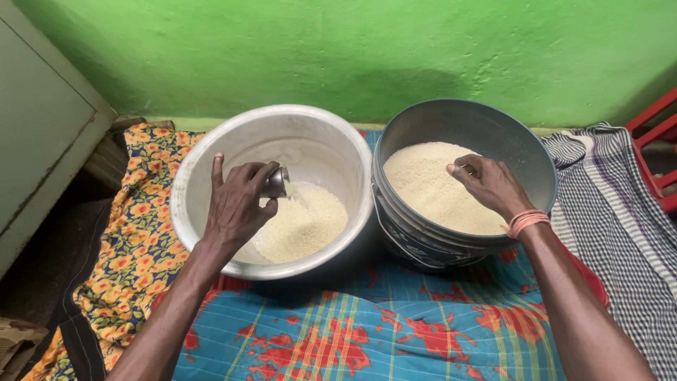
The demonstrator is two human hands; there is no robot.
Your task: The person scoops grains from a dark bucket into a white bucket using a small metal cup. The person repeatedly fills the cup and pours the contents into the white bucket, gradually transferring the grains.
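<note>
Both forearms are cut off at the lower edge. The left hand (pixel 236 204) grips a small steel cup (pixel 276 182), mostly hidden by the fingers, tipped sideways with its mouth pointing right over rice in the metal basin (pixel 211 155). The right hand (pixel 488 185) rests on rice in the grey bucket (pixel 522 134); whether its curled fingers hold anything is unclear. Patterned cloth (pixel 367 331) lies beneath, with a green wall (pixel 352 49) behind.

Head view, looking steeply down, seemingly close
</note>
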